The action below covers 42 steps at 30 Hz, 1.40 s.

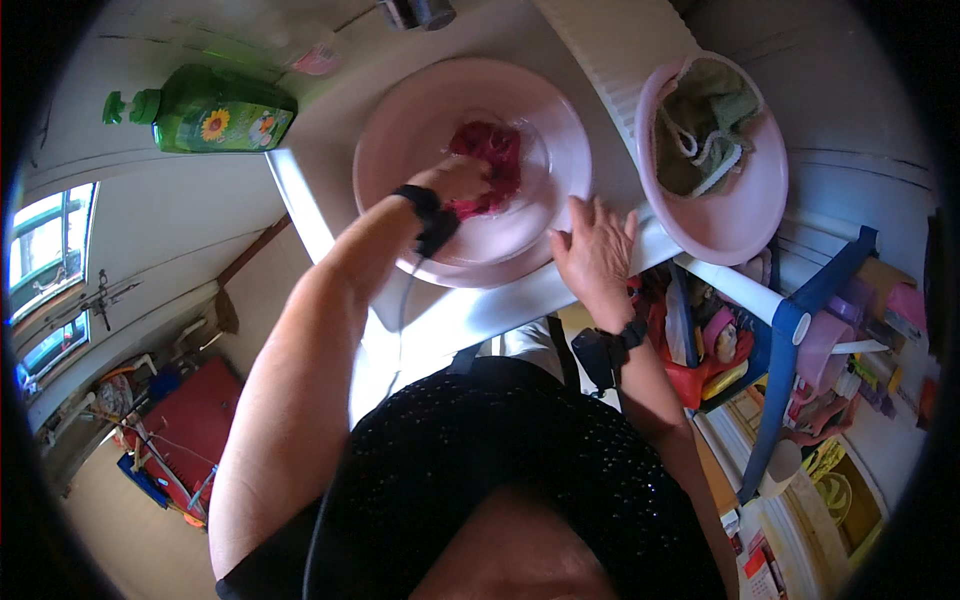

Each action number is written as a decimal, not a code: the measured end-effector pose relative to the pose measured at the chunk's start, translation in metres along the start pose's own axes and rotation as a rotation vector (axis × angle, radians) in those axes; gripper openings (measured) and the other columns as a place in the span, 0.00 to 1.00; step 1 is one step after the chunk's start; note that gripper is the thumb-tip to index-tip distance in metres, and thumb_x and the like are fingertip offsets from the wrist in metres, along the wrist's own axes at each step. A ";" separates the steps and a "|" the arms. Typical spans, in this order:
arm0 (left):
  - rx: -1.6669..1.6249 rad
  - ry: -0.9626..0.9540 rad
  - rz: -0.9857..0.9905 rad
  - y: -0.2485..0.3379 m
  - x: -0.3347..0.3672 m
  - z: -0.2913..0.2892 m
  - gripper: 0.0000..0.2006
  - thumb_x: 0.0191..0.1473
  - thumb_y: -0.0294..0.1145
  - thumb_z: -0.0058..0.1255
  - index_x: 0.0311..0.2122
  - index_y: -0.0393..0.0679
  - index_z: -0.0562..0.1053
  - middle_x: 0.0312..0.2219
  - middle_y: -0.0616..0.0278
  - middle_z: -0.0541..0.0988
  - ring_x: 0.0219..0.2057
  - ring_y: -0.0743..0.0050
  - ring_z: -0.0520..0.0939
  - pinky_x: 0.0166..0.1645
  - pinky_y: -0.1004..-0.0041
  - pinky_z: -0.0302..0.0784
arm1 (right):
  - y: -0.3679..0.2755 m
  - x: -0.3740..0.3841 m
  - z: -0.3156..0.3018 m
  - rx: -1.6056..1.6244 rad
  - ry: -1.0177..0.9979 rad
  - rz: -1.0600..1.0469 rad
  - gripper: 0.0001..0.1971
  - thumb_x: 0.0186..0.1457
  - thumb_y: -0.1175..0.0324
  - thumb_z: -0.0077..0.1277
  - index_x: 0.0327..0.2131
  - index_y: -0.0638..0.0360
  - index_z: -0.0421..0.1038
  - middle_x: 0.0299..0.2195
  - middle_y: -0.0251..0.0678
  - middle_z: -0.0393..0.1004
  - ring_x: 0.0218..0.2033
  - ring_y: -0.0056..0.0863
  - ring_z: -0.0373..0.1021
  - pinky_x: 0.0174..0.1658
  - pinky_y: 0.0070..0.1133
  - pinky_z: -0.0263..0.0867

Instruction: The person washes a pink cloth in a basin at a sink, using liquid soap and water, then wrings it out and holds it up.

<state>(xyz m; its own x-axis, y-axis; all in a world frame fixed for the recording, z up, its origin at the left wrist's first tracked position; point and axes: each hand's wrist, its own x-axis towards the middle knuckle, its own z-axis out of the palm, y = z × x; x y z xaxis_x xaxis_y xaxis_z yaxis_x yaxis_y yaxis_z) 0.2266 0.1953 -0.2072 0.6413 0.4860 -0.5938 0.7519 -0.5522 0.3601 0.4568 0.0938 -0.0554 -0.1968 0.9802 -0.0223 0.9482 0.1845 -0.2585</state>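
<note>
My left hand (458, 180) reaches into a large pink basin (385, 130), its fingers closed on a wet red cloth (497, 148) lying in shallow water. The hand is slightly blurred and hides part of the cloth. My right hand (597, 250) rests with its fingers spread at the near right of the basin, by the rim and the white sink edge (480, 315). It holds nothing. Both wrists wear black bands with small devices.
A green pump bottle (225, 110) stands left of the basin. At the right, a smaller pink basin (735, 225) holds a grey-green cloth (710, 115). Below it are a blue-and-white rack (770, 370) and assorted household items. A metal tap (420, 12) hangs at the far side.
</note>
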 end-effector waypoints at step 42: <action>-1.361 0.616 0.038 0.121 -0.095 -0.074 0.07 0.39 0.24 0.53 0.28 0.39 0.70 0.22 0.69 0.73 0.26 0.83 0.71 0.34 0.78 0.69 | -0.019 0.078 0.063 1.846 -0.351 0.784 0.23 0.49 0.57 0.52 0.44 0.60 0.63 0.43 0.38 0.65 0.44 0.32 0.63 0.44 0.30 0.65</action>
<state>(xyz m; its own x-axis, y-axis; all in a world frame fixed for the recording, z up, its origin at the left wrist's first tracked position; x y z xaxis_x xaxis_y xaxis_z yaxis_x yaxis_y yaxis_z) 0.2682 0.1328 -0.0536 0.3646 0.8799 -0.3048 0.0742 0.2988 0.9514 0.4080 0.1625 -0.1130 -0.1989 0.7015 -0.6843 -0.4503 -0.6856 -0.5720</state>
